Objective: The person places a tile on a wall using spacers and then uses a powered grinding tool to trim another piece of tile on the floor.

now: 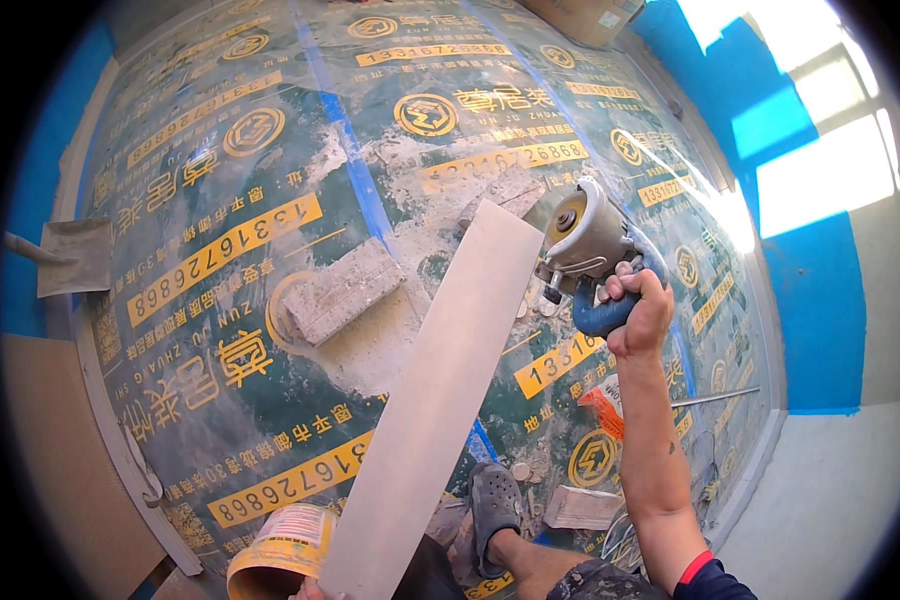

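In my right hand is a handheld circular saw, its blue handle wrapped by my fingers. The saw has a grey metal guard and a round yellowish hub, and is held up off the floor beside the far end of a long pale tile strip. That strip slants from the lower middle up toward the saw. At its near end, by the lower edge, only a bit of my left hand shows, gripping the strip's edge; the rest is hidden. A yellow bucket lies tipped beside my left hand.
Dusty green printed floor sheeting has blue tape seams. Dusty blocks lie left of the strip, beyond it and near my foot. A shovel leans at left; a metal rod and orange packet lie right. A cardboard box stands far back.
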Motion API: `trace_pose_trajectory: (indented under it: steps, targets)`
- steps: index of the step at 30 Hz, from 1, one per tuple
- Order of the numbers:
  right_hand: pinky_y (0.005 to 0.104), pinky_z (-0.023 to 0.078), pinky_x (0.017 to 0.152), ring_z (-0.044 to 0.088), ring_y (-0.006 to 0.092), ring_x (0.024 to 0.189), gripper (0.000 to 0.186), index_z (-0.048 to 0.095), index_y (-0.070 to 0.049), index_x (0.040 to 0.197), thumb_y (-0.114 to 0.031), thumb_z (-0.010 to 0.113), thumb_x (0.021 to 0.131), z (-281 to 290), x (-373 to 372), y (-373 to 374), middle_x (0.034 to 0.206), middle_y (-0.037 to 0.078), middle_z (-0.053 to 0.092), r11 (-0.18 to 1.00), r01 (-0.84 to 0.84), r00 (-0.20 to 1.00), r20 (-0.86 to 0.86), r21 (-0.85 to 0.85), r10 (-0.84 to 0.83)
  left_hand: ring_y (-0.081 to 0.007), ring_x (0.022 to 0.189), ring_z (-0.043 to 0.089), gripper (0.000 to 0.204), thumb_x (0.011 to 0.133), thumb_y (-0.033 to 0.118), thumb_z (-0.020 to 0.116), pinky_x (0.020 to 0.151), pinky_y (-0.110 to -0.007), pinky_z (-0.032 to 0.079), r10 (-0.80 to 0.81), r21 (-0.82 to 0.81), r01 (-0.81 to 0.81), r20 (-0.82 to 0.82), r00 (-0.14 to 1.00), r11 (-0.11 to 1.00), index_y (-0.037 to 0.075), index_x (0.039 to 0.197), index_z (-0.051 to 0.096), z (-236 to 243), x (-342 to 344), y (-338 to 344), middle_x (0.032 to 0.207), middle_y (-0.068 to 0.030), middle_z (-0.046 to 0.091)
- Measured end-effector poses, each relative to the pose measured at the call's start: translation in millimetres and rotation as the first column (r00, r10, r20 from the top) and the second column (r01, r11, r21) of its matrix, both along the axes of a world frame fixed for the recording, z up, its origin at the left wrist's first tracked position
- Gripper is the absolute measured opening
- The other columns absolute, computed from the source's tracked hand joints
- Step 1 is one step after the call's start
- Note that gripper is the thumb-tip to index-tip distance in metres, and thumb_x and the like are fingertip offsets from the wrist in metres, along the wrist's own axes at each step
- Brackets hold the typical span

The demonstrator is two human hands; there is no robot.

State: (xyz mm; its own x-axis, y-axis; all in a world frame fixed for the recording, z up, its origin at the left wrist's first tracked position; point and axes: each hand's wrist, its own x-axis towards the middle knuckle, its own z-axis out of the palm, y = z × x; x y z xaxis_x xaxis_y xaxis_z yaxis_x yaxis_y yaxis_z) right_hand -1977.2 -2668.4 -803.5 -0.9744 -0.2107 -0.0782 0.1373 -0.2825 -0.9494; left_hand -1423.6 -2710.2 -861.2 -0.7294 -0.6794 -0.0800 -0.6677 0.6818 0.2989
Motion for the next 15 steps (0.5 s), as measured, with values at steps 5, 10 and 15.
trace_pose_trajectory:
  steps: [5,10,15]
  targets:
    - [0.0322,0.044,0.052,0.047,0.0165,0.056,0.018,0.048,-0.001,0.086,0.002,0.049,0.069,-1.2,-0.7,0.4,0.075,0.007,0.049,1.000,-0.013,1.000,0.007,-0.015,0.013,-0.0346,0.060,0.055,0.051,0.087,0.040,0.059,0.055,-0.043,0.045,0.004,-0.016,-0.005,-0.015,1.000,1.000,-0.003,0.113,0.056,-3.0,1.9,0.3,0.079,-0.0159,0.060]
    - [0.0323,0.044,0.053,0.046,0.0166,0.056,0.018,0.048,-0.001,0.086,0.002,0.048,0.068,0.3,0.3,0.1,0.074,0.007,0.049,1.000,-0.011,1.000,0.009,-0.006,0.011,-0.0354,0.060,0.055,0.051,0.087,0.042,0.057,0.055,-0.044,0.045,-0.009,-0.028,0.008,-0.040,0.999,1.000,-0.003,0.112,0.057,0.1,-1.8,-2.0,0.080,-0.0167,0.060]
    - [0.0326,0.043,0.053,0.046,0.0169,0.056,0.019,0.048,-0.002,0.087,0.002,0.048,0.068,1.2,0.9,0.1,0.074,0.007,0.049,1.000,-0.010,1.000,0.002,-0.010,0.010,-0.0357,0.062,0.056,0.051,0.088,0.043,0.056,0.056,-0.043,0.046,0.010,-0.002,-0.010,0.001,1.000,1.000,-0.003,0.112,0.057,-1.7,1.7,0.4,0.081,-0.0176,0.061]
